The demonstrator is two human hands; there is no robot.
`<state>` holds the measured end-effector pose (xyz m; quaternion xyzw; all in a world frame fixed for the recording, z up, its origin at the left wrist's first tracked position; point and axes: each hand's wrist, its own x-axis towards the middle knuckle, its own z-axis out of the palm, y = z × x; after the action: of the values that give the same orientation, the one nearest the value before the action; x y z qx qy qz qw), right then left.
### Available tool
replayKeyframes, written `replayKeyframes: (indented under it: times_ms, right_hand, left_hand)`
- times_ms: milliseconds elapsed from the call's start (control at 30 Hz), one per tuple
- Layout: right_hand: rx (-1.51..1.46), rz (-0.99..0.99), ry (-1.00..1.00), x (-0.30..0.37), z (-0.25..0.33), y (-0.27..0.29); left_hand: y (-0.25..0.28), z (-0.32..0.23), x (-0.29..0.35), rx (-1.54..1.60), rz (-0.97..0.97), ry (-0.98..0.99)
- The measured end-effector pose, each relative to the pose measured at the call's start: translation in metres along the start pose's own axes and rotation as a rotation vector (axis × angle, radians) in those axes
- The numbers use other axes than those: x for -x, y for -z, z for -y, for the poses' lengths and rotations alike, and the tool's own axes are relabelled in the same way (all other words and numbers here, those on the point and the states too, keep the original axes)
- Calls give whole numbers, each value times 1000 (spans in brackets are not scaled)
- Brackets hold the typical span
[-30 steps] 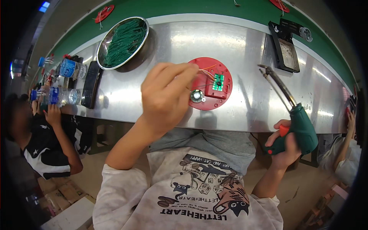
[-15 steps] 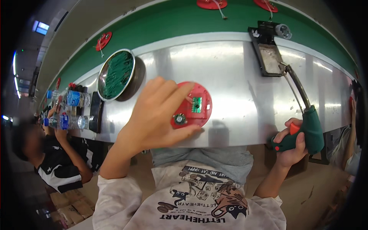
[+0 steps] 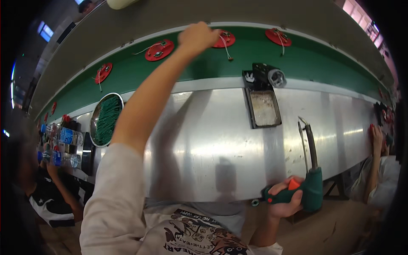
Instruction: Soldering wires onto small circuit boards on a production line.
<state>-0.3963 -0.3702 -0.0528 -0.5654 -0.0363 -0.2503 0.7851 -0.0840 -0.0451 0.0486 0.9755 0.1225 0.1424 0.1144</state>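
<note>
My left hand [image 3: 197, 39] stretches far over the green belt. Its fingers are closed at the left edge of a red round circuit board [image 3: 225, 39] with pale wires; part of the grip is hidden behind the hand. Left of the forearm another red round circuit board [image 3: 158, 51] lies on the belt. My right hand [image 3: 287, 202] is wrapped around the green handle of a soldering gun [image 3: 313, 187] with an orange trigger. The gun's tip points up over the metal bench, apart from the black soldering stand [image 3: 264, 108].
A metal bowl of green wires [image 3: 107, 121] stands on the left, behind my left forearm. Beyond it are plastic bottles [image 3: 63, 136]. Further red boards [image 3: 278, 37] lie along the green belt [image 3: 323, 55]. People sit at both sides, one with a hand [image 3: 377, 138] at the right bench edge.
My left hand has gone from the board above the bench to the belt, where an additional red board now lies. The soldering gun's tip has come away from the stand. The view has shifted.
</note>
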Motion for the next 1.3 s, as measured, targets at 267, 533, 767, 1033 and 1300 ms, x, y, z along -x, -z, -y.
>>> replayKeyframes:
  times_ms: [267,533,767,1033,1300]
  right_hand:
    - [29,-150,-74,9,-3,7]
    - [-13,-41,-54,4,-8,5]
    - [-34,-33,-11,2,-3,5]
    - [30,-5,-47,0,5,-3]
    - [60,2,-24,-1,10,-12]
  left_hand:
    - [-65,-14,-73,14,233,124]
    - [28,65,10,101,648,-361]
    - [70,90,212,197,797,-692]
    - [113,151,294,220,168,-849]
    - [149,242,269,479,-127,-104]
